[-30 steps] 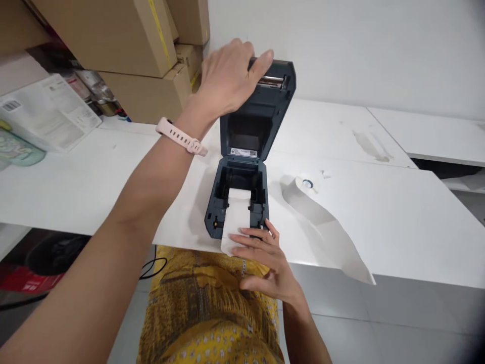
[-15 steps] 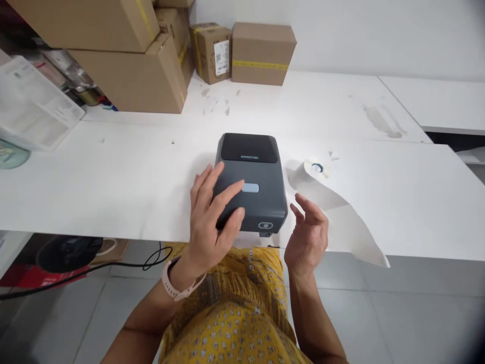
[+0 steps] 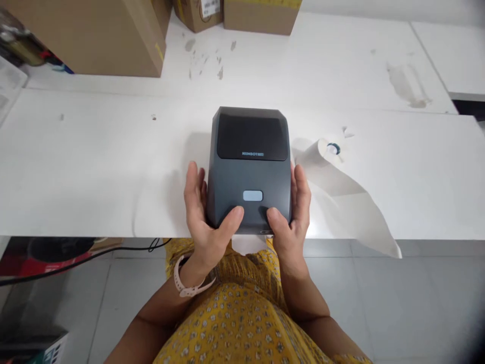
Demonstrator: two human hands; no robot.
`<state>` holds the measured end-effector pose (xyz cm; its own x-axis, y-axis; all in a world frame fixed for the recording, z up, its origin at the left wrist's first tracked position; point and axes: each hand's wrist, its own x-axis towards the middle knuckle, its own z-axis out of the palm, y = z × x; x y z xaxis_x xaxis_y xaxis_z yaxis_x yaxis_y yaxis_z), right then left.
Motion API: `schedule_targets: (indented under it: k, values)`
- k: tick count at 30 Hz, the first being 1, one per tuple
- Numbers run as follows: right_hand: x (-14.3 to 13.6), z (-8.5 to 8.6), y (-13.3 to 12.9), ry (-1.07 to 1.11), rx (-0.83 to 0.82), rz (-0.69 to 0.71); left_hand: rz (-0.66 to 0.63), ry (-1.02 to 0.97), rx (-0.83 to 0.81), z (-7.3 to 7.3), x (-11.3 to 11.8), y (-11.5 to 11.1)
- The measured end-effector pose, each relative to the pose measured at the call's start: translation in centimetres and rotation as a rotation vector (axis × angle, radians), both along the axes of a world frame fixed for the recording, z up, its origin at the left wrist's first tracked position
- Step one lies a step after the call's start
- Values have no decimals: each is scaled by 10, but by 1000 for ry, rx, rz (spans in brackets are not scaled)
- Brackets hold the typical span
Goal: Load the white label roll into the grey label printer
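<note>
A dark grey label printer [image 3: 250,177] with a black window and a light blue button is at the front edge of the white table. My left hand [image 3: 208,217] grips its left side, thumb on top. On the right side my right hand [image 3: 291,212] grips it likewise, thumb over the front of the lid. Fingertips of both hands are partly hidden behind the printer's sides. A strip of white paper [image 3: 249,245] shows below the printer's front. Beside my right hand lies a roll of white label paper [image 3: 322,156], its loose end hanging over the table edge.
Cardboard boxes [image 3: 102,40] stand at the back left of the white table [image 3: 94,172]. A clear plastic container [image 3: 9,83] is at the far left. Small paper scraps [image 3: 345,132] lie near the roll. A black cable [image 3: 94,260] runs below the table edge.
My left hand has gone from the printer's top to its left side, and my right hand has closed on its right side. The printer looks larger and nearer; the view has tilted down.
</note>
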<state>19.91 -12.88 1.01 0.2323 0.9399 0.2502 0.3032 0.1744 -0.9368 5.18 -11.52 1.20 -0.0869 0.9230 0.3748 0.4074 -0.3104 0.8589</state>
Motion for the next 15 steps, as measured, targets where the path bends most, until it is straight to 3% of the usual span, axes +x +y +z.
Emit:
schedule_targets:
  k: [4, 7, 9, 12, 13, 15]
  values:
    - [2, 2, -4, -53, -8, 5, -58, 28, -62, 9, 1, 3]
    - [5, 2, -5, -126, -10, 26, -72, 44, -64, 7, -2, 1]
    - [6, 1, -4, -138, -3, 30, -2, 25, -16, -2, -8, -9]
    - [6, -3, -2, -100, 27, 31, 211, -107, 92, -23, -20, -38]
    - [5, -5, -2, -93, 42, 34, 165, -167, 23, -29, -24, -49]
    - [4, -8, 0, -103, 65, 33, -54, -267, -224, -33, -28, -64]
